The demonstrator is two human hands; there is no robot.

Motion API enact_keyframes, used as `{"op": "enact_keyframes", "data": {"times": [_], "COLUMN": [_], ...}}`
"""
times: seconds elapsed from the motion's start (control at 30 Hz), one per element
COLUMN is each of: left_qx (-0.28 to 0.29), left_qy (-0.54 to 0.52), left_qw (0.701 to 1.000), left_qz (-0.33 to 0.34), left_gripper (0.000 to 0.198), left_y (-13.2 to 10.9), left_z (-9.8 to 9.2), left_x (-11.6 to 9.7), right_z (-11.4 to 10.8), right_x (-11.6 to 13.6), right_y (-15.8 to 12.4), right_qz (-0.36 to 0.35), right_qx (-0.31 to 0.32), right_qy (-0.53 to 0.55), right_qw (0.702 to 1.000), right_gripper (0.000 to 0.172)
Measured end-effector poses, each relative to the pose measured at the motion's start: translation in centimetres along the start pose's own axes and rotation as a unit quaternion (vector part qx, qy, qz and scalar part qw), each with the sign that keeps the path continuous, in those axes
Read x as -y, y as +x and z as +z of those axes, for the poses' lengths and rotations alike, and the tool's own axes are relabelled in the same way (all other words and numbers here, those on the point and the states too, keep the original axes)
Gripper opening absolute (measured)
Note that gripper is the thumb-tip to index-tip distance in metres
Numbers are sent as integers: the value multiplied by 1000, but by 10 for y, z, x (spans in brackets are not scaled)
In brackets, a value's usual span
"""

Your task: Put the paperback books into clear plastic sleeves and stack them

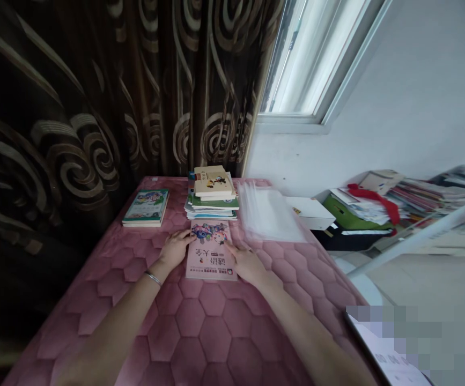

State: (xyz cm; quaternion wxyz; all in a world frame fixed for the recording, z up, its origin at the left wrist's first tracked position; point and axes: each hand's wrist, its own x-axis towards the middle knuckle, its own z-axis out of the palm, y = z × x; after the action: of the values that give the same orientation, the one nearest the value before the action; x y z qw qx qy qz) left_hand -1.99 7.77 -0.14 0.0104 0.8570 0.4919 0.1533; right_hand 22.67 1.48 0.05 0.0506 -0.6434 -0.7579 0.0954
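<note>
A pink book (211, 262) with cartoon figures and Chinese characters on its cover lies flat, the print upside down from my side. My left hand (176, 249) holds its left edge, the fingertips reaching onto the cover, and a silver bangle (153, 277) circles that wrist. At the opposite edge, my right hand (245, 261) grips the book with the thumb on top; its other fingers are partly hidden. Just beyond the book stands a stack of books (212, 205), topped by a cream-coloured book (213, 181).
A pink quilted cover (200, 327) lies under everything. Green-edged books (146, 208) sit at the far left, and clear plastic sleeves (270, 212) right of the stack. Beyond the right edge are a white box (310, 213) and piled papers (361, 206). A patterned curtain (155, 80) hangs behind.
</note>
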Motion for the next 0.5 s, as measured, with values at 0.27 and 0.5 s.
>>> {"op": "enact_keyframes", "data": {"times": [0.27, 0.5], "left_qx": [-12, 25], "left_qy": [-141, -205], "left_qw": [990, 977], "left_qz": [16, 53], "left_gripper": [31, 32], "left_y": [-38, -44], "left_z": [-8, 0], "left_x": [-21, -2], "right_z": [7, 15], "right_x": [-5, -9], "right_y": [-2, -2], "right_qz": [-10, -15], "right_qx": [-47, -82], "right_qy": [15, 28], "right_qw": [999, 996], "right_gripper": [53, 48]}}
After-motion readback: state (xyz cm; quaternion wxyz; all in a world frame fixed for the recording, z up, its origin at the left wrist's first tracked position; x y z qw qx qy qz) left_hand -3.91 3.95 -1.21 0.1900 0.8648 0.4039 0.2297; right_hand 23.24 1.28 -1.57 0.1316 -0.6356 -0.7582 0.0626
